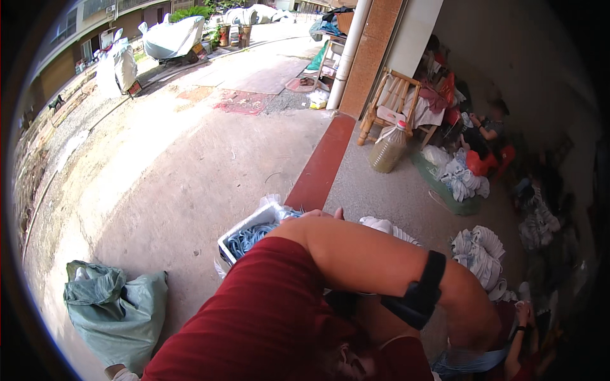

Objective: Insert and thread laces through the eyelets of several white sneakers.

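Note:
My left arm, in a dark red sleeve [254,286], bends across the middle of the picture and wears a black strap [419,292]. Beyond the strap my left hand [473,317] turns downward; its fingers are hidden, and something pale blue [470,362] lies just below. Past that arm a few fingers of what looks like my right hand [321,214] show at the edge of a white box [225,247]. Bluish cords [251,238] fill the box. My left forearm hides most of that hand, so its grip does not show.
A green woven sack [130,311] stands at lower left. White shoes [480,254] lie in heaps at right, near another person's hands [524,314]. Farther back are a large plastic jug [389,149], a bamboo chair [394,101], a pillar [372,57] and a seated person [489,124].

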